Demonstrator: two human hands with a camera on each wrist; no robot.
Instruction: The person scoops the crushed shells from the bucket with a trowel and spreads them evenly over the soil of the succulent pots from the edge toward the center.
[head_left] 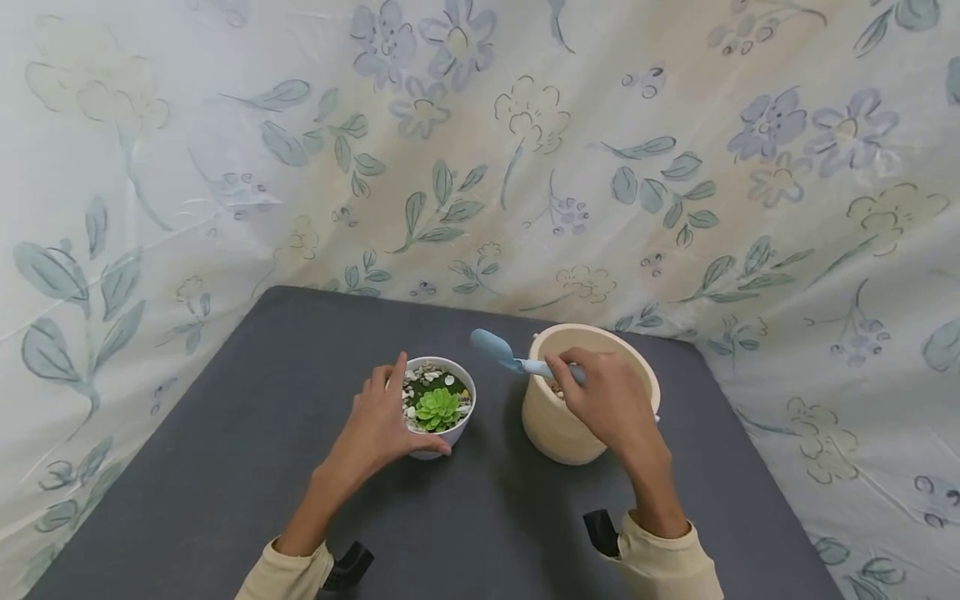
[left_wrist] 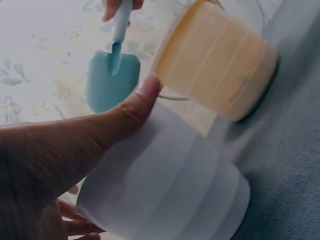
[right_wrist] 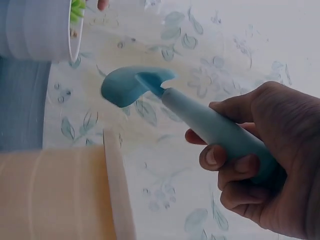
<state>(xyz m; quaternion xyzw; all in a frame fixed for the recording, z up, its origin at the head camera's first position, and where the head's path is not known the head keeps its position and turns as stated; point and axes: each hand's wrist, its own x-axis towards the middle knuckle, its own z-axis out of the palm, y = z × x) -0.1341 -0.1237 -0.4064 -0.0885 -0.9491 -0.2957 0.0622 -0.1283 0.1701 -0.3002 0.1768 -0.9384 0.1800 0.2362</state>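
A small white flower pot (head_left: 459,429) stands on the table, holding a green succulent (head_left: 437,408) among pale pebbles. My left hand (head_left: 375,421) grips this pot from its left side, thumb along the near rim and fingers round the far side. In my right hand (head_left: 611,400) is a light blue hand trowel (head_left: 492,345), gripped by its handle. The trowel's blade points left, raised between the two pots; in the right wrist view fingers curl around the handle (right_wrist: 215,122). Below my right hand stands a larger beige pot (head_left: 558,429) with brownish material partly visible inside.
A dark grey cloth covers the table (head_left: 225,467). Behind and beside it hangs a floral curtain (head_left: 480,167), close to the table's far edge. The beige pot stands near the back right, a short gap from the white one.
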